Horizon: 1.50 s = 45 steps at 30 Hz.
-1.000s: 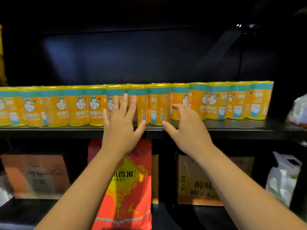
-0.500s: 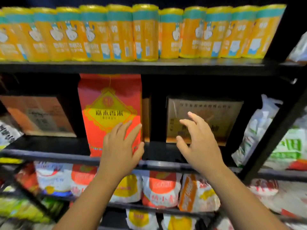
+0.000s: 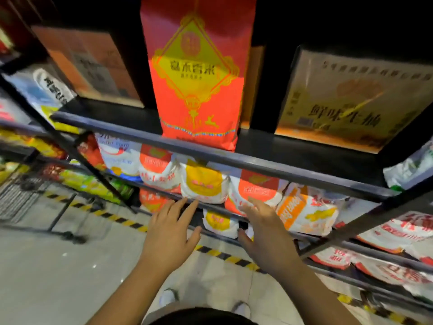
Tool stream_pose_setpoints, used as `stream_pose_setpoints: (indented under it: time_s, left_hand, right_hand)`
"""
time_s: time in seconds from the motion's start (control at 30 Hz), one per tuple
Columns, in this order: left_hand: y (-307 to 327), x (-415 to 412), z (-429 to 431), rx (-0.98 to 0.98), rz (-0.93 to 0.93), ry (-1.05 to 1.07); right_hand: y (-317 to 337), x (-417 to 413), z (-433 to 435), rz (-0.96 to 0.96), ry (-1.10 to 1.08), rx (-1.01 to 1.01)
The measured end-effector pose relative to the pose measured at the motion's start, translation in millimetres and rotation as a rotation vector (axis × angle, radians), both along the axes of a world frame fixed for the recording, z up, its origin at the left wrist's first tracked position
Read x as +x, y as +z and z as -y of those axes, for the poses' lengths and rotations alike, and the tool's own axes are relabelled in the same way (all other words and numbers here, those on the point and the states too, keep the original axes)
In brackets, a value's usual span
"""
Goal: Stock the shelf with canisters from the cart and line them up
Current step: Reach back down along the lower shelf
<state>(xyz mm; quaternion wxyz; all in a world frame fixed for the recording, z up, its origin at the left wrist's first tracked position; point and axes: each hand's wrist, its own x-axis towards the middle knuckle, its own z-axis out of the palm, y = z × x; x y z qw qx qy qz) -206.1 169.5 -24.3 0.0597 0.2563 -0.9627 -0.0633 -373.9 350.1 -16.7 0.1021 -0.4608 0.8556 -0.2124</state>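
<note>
No canister shows in the head view now; the row of yellow canisters is out of frame above. My left hand (image 3: 169, 231) hangs in front of the lower shelves with fingers spread and nothing in it. My right hand (image 3: 264, 233) is beside it, about a hand's width to the right, also spread and holding nothing. Both hands are in the air in front of the dark shelf rail (image 3: 276, 164). Part of a wire cart (image 3: 21, 198) is at the left edge.
A tall red rice bag (image 3: 199, 73) stands on the shelf above my hands, with a cardboard box (image 3: 351, 99) to its right and another box (image 3: 86, 62) to its left. White and orange bags (image 3: 203, 184) fill the lower shelves. Striped floor tape (image 3: 121, 220) runs along the shelf base.
My hands have come down from the canister row on the upper shelf, and my view has tilted downward to the lower shelves and the floor. Both hands stay spread and hold nothing.
</note>
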Motion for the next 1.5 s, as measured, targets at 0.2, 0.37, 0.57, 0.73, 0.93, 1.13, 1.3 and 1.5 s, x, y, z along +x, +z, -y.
stream_pose_setpoints:
  time_s: [0.2,0.37,0.57,0.73,0.93,1.13,1.3,1.5]
  left_hand:
    - [-11.6,77.9,30.5,0.092,0.161,0.190]
    - [-7.2,174.0,48.9,0.184,0.232,0.412]
    - [-17.9,321.0,56.6,0.190,0.276,0.576]
    - [-12.4,410.7,56.0,0.212,0.173,0.747]
    - [-15.1,475.1,75.6,0.280,0.167,0.939]
    - [-37.5,480.0,145.6,0.348,0.155,0.995]
    - [-52.1,478.8,238.0,0.333,0.178,1.031]
    - [-40.7,490.8,345.3,0.310,0.218,1.108]
  right_hand:
    - [-10.5,67.5,41.1,0.078,0.294,0.265]
    - [-2.7,150.6,118.1,0.094,0.565,0.360]
    - [-18.6,272.0,227.6,-0.027,0.841,0.369]
    - [-34.4,375.4,298.2,-0.067,1.030,0.417]
    - [-27.3,435.2,344.7,-0.058,1.129,0.442]
    - [-21.5,423.4,367.4,0.049,1.091,0.408]
    - [-20.8,401.6,407.6,0.095,1.036,0.348]
    - [-26.1,406.9,514.6,0.100,1.109,0.345]
